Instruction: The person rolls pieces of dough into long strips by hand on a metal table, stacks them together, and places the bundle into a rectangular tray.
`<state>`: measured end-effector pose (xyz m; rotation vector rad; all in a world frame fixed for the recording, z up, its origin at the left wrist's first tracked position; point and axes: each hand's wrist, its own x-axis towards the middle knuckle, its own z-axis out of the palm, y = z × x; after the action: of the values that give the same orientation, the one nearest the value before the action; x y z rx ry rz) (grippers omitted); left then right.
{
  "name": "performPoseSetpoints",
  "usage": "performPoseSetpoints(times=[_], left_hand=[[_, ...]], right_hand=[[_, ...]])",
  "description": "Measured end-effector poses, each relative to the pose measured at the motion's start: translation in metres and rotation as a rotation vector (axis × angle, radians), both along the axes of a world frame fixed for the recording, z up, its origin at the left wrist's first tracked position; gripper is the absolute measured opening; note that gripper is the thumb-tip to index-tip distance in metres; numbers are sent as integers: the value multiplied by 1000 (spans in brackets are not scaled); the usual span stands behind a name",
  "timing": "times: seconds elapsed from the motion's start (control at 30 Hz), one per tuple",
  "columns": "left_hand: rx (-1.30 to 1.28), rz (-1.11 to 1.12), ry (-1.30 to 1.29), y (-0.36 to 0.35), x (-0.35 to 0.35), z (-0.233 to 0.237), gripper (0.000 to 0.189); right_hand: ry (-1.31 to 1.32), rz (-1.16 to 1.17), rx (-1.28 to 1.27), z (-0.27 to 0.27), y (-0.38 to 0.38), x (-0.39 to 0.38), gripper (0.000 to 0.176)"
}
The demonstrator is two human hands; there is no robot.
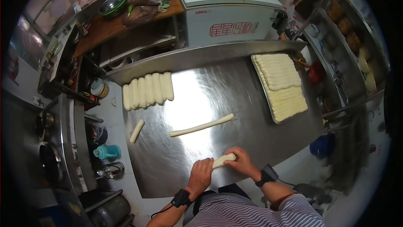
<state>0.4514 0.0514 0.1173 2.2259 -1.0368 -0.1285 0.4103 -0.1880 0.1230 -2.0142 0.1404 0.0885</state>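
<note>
Near the front edge of the steel table (159, 168), a short, thick roll of pale dough (223, 160) is held between my two hands. My left hand (200, 173) is closed around its left end, and my right hand (243, 163) grips the right end with the fingers curled. Beyond them lies a long, thin dough strip (201, 126), slightly slanted. A short dough piece (137, 131) rests by itself toward the left edge. Several thick dough logs (147, 90) lie side by side at the back left.
A tray (275, 120) at the right back holds rows of dough strips (279, 74). A raised metal rim (201, 53) runs along the back, with a white chest freezer (226, 21) behind it. A teal thermos (107, 152) stands left of the table. Shelves (336, 59) flank the right side.
</note>
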Motion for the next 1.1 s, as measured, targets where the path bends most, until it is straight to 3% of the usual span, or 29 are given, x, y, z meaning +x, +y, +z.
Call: performPoseSetpoints(times=[0.03,0.1,0.13,0.17,0.23,0.27,0.3,0.33,0.37,0.47,0.53,0.57,0.63,0.7,0.77,0.83,0.87,0.93,1.0,1.07,1.1], left_hand=[[15,-9,-4,-8,-11,-10,52],[271,-99,-138,-22,-32,-25,49],[297,-87,-13,-23,-39,-42,52],[302,-93,-27,-28,-36,-38,52],[270,89,43,-31,-48,-12,60],[218,111,147,-32,-57,-6,69],[97,142,137,-39,-69,-5,79],[92,136,162,-46,-84,-15,82],[78,125,185,-59,-87,-24,85],[263,209,98,-79,-32,-40,89],[358,317,-43,-82,15,-48,88],[383,349,-93,-81,35,-51,87],[389,315,-122,-76,27,-43,83],[509,67,0,-50,-20,-37,84],[555,79,-11,-32,-87,-33,85],[402,180,49,-24,-113,-49,86],[394,209,15,-35,-91,-46,86],[513,385,-16,-53,-46,-41,79],[494,435,-85,-60,21,-41,76],[491,467,-125,-45,25,-40,73],[517,337,-141,-36,14,-40,70]], right_hand=[[-4,-9,15,-13,-10,-16,30],[-109,133,-380,-25,-23,-43,35],[-42,139,-400,-28,-25,-51,41],[-53,129,-397,-22,-24,-47,41],[-349,160,-507,-3,-10,-50,46],[-384,306,-466,-2,-5,-54,52],[-395,297,-417,-9,8,-61,53],[-123,443,-208,22,14,-47,58],[-331,394,-299,-52,30,-66,66],[-324,430,-349,-48,13,-7,75],[-273,487,-750,-50,10,32,80],[-309,479,-734,-41,8,45,83],[-404,569,-638,-66,2,33,86],[-106,752,-768,-13,-5,-1,85],[-204,603,-658,-30,-5,-71,92],[-218,637,-678,-37,-14,-89,89],[-260,645,-693,-35,-14,-65,89],[-91,634,-826,-30,-9,-23,95],[-176,500,-845,-27,-19,25,96],[-259,492,-789,-30,-25,30,93],[-260,497,-790,-28,-28,14,93]])
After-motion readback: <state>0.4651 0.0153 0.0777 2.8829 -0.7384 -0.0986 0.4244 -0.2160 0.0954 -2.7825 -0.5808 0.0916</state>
